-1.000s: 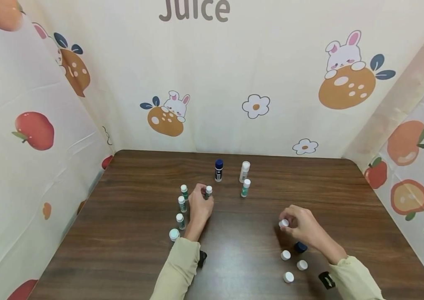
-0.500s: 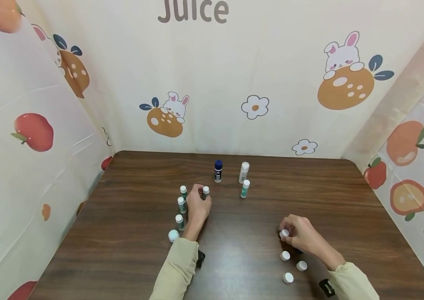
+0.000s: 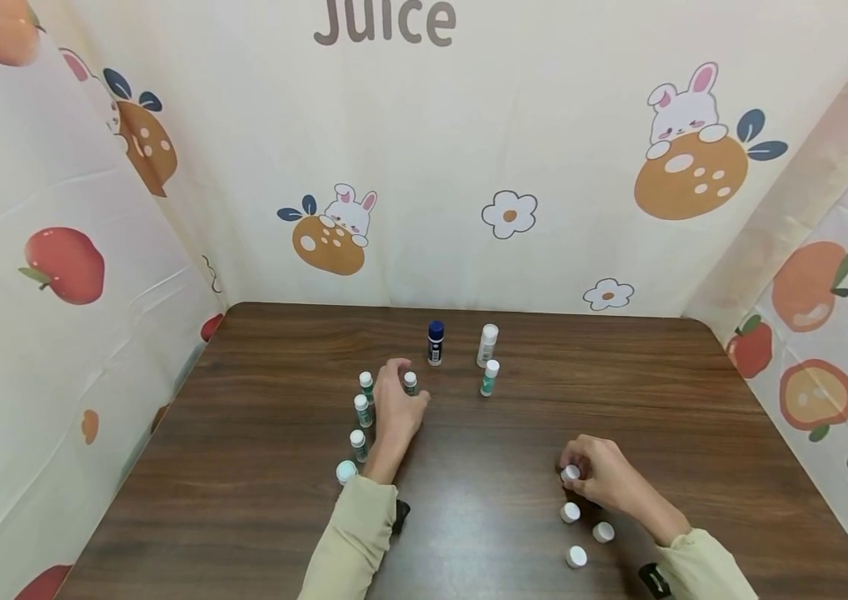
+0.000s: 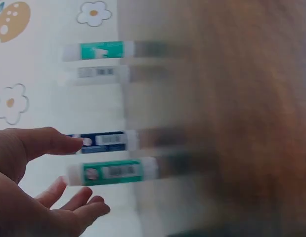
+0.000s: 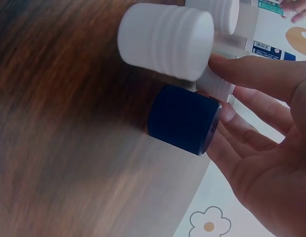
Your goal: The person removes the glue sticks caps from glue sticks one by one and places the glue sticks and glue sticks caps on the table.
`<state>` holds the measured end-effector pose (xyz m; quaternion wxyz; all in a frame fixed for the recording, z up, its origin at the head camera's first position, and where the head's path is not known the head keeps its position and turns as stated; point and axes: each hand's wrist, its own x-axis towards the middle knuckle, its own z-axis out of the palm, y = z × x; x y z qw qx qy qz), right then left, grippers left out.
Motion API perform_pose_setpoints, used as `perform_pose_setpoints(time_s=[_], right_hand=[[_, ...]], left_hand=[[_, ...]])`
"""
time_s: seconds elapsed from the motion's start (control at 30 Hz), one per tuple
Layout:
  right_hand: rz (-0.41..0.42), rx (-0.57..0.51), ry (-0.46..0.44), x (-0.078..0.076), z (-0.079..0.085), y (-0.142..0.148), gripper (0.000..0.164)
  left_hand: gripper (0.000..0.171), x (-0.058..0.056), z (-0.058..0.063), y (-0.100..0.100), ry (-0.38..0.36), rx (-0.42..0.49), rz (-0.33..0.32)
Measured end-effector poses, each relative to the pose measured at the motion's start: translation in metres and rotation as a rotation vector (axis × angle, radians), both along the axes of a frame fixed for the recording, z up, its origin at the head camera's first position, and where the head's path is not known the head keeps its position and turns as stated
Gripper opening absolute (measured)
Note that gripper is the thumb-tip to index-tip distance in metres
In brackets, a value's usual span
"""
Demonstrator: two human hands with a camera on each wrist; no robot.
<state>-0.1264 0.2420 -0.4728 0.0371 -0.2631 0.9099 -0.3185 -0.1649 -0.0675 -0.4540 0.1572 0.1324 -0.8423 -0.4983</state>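
Observation:
In the head view my left hand (image 3: 398, 415) surrounds a small upright green-labelled tube (image 3: 411, 382) with a white cap, thumb and fingers spread apart. The left wrist view puts that tube (image 4: 113, 171) between the parted thumb and fingers. My right hand (image 3: 604, 471) pinches a small white cap (image 3: 570, 474) low over the table. From the right wrist, the pinched white cap (image 5: 215, 85) is partly covered by the thumb, and a dark blue cap (image 5: 182, 119) lies close to the fingers. Two more white caps (image 3: 570, 512) (image 3: 603, 532) sit below that hand.
Left of my left hand stand several green-labelled tubes (image 3: 362, 411) and a white-lidded piece (image 3: 346, 472). At the back are a navy tube (image 3: 435, 343), a white tube (image 3: 487, 345) and a teal-labelled tube (image 3: 490, 378). Another white cap (image 3: 576, 557) lies near the front of the wooden table (image 3: 281, 533).
My left fingers have spread away from the green-labelled tube. My right hand has moved toward the front with the white cap, and now hides the dark blue cap from the head view.

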Motion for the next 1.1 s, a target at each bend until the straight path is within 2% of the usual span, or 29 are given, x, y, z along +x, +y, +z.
perform_pose_setpoints(time_s=[0.2,0.37,0.5,0.63,0.87,1.1], right_hand=[[0.021,-0.014,0.018,0.000,-0.001,0.000,0.028],[0.026,0.004,0.001,0.001,0.000,0.001,0.027],[0.011,0.017,0.039,0.004,0.006,0.002,0.027],[-0.053,-0.005,0.130,0.009,0.015,0.001,0.029],[-0.138,-0.085,0.325,0.012,0.030,-0.006,0.041],[-0.173,-0.129,0.350,0.006,0.044,-0.013,0.043]], left_hand=[[0.051,0.003,0.019,0.010,0.051,-0.015,-0.060],[0.049,0.004,0.024,0.021,0.125,0.001,-0.102],[0.046,0.001,0.019,0.031,0.170,0.093,-0.149],[0.042,-0.002,0.010,0.041,0.161,0.171,-0.190],[0.039,-0.009,-0.008,0.055,0.091,0.211,-0.194],[0.038,-0.017,-0.020,0.064,0.058,0.225,-0.206]])
